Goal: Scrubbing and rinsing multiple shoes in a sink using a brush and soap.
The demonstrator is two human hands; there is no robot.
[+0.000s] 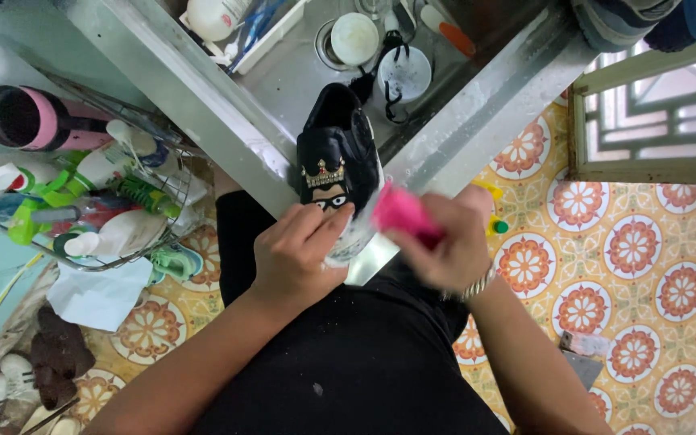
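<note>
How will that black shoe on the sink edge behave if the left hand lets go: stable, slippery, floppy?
The black shoe rests across the wet steel sink rim, its white sole overhanging toward the person, so it could tip or slide. The left hand steadies its end; the upper looks soft, probably flexing under the pink brush in the right hand.

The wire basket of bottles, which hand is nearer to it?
Left. The left hand grips the black shoe, just beside the wire basket. The right hand, holding a pink brush, is farther away.

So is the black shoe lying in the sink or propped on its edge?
Propped on the edge: the black shoe rests on the sink rim, steadied by the left hand.
</note>
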